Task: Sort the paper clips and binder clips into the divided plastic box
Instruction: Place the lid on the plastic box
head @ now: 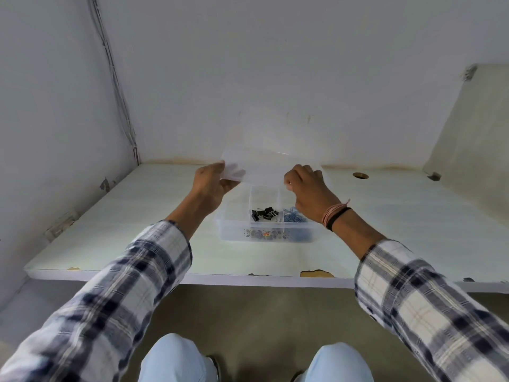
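Observation:
A clear divided plastic box (234, 232) stands on the white table. Black binder clips (264, 213) lie in its middle compartment and blue paper clips (293, 217) fill the right one. The left compartment looks empty, partly hidden by my wrist. A translucent lid (267, 168) hangs tilted over the back of the box. My left hand (213, 186) pinches the lid's left end and my right hand (309, 193) grips its right end.
The table (137, 230) sits in a corner, with walls at the left and back and a panel (473, 139) at the right. A cable hole (360, 175) lies at the back right. The front edge is chipped.

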Demonstrator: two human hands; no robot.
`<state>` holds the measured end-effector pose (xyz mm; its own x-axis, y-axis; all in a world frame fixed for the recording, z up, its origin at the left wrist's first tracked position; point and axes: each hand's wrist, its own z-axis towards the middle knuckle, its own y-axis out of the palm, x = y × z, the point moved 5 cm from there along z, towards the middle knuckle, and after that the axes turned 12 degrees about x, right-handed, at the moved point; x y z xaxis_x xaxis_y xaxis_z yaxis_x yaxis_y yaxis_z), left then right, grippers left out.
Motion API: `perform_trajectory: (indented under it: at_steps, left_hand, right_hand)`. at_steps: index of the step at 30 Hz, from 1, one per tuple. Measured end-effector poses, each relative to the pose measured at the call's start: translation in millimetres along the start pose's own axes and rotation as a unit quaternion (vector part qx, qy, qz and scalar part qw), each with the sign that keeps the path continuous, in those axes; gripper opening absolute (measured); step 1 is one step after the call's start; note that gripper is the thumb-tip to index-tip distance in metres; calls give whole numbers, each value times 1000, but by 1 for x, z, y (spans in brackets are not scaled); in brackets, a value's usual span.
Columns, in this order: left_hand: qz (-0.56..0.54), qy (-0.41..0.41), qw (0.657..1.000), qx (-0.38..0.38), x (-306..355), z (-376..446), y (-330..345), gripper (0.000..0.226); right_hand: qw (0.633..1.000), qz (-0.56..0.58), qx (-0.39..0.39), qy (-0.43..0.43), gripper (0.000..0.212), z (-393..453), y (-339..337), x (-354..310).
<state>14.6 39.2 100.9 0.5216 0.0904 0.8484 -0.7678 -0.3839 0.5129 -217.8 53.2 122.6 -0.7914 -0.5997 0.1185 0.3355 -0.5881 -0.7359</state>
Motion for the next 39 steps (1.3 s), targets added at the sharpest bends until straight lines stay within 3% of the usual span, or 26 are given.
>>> perform_trajectory:
  at_steps: [2, 5, 8, 9, 11, 12, 13, 15, 17, 18, 20, 22, 24, 27, 28, 31, 34, 36, 39]
  left_hand:
    - [22, 14, 1000, 6, 0, 6, -14, 31]
    - [17, 36, 999, 5, 0, 12, -33, 32]
    - [-2, 48, 999, -5, 3, 10, -37, 32]
    - [-5, 52, 999, -15, 3, 9, -36, 31]
    - [-6, 54, 998, -40, 3, 8, -35, 29]
    - [19, 55, 997, -49, 4, 8, -35, 30]
    - [72, 60, 994, -46, 3, 11, -37, 32]
    - [203, 88, 975, -8, 3, 15, -38, 31]
    - [245, 116, 961, 49, 8, 15, -37, 25]
    - [227, 116, 965, 53, 10, 14, -32, 22]
    - [130, 59, 990, 23, 11, 11, -18, 41]
    - [-10, -39, 999, 6, 13, 9, -8, 68]
    - [-132, -109, 985, 13, 19, 9, -9, 81]
    - [-229, -146, 962, 32, 28, 15, -30, 79]
    - [-220, -141, 965, 33, 29, 17, -38, 75]
    - [-115, -107, 987, 22, 26, 13, -49, 32]
    - [-23, -82, 996, 14, 13, 15, -55, 33]
    - [40, -71, 996, 22, 7, 15, -54, 35]
    - [136, 7, 988, 72, 4, 18, -48, 15]
  right_hand:
    - [998, 37, 32, 33, 16, -3, 1, 6]
    - [962, 83, 72, 250, 56, -9, -1, 32]
    - [862, 189, 66, 466, 68, -19, 15, 66]
    - [819, 271, 64, 501, 61, -20, 20, 73]
    - [709, 446, 77, 540, 22, -22, 23, 75]
    - [677, 491, 92, 540, 8, -22, 21, 76]
    - [666, 507, 118, 534, 15, -23, 16, 77]
    - [679, 504, 210, 491, 21, -18, 1, 82]
    - [759, 417, 282, 413, 19, -5, -17, 83]
    - [807, 358, 297, 364, 21, 3, -27, 77]
    - [881, 264, 314, 235, 21, 20, -44, 59]
    - [914, 212, 319, 135, 18, 29, -53, 39]
    - [922, 211, 309, 100, 16, 30, -55, 35]
    - [912, 260, 288, 134, 16, 19, -53, 48]
    - [908, 273, 282, 148, 16, 13, -51, 54]
    - [889, 316, 265, 201, 24, -3, -36, 70]
    - [784, 471, 181, 361, 35, -18, -6, 78]
    - [715, 536, 149, 423, 41, -23, 11, 81]
    - [519, 669, 155, 509, 29, -26, 29, 85]
